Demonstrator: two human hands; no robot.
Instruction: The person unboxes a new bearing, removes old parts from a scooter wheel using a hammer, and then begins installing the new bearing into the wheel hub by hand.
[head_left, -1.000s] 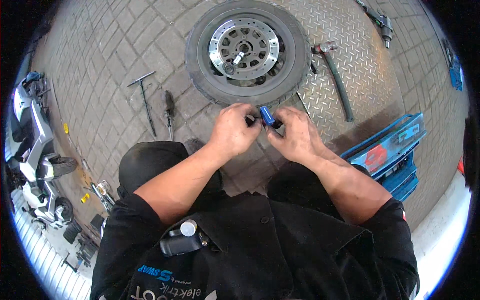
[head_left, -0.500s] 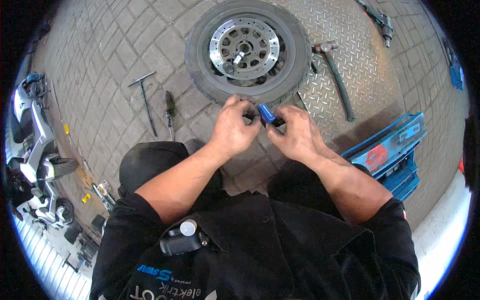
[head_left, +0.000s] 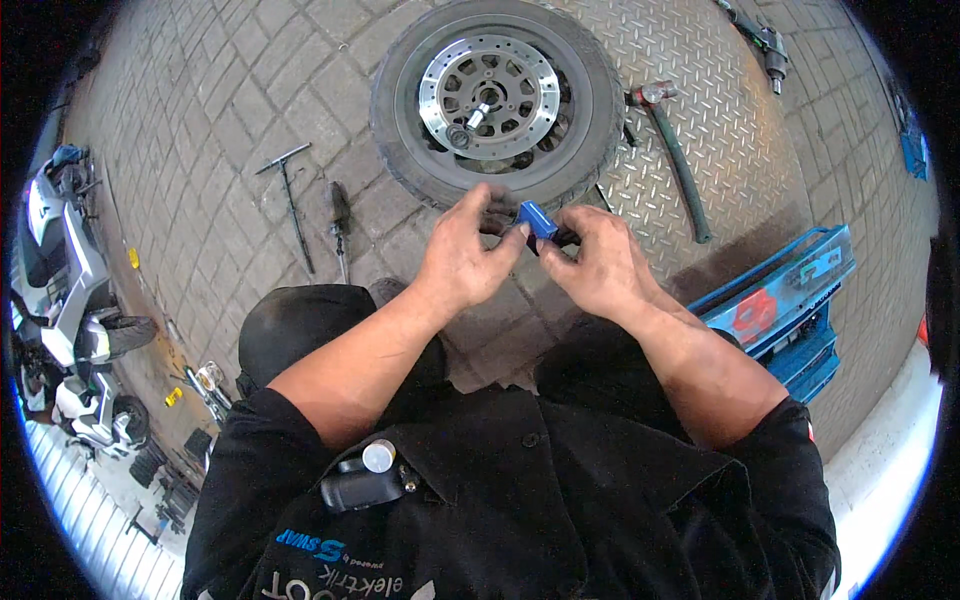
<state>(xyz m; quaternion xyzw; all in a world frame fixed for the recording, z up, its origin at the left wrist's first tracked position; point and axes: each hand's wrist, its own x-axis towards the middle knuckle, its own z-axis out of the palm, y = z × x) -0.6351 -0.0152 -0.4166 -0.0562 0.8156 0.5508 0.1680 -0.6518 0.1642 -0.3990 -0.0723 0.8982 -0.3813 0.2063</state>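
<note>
A small blue box is held up between my hands, just in front of the wheel's near edge. My left hand has its thumb against the box's left side, with its index finger raised and the other fingertips partly hidden. From the other side my right hand grips it between thumb and curled fingers. Beyond them a wheel with a tyre lies flat, its shiny brake disc facing up. A silver socket-like piece and a dark round part rest near its hub.
A hammer lies on the metal tread plate right of the wheel. To the left are a T-handle tool and a screwdriver. A blue toolbox stands at right, a power tool far right, scooters far left.
The blue box has turned in my fingers and shows a broader face. My left index finger has lifted and spread a little from it. The wheel and tools have stayed put.
</note>
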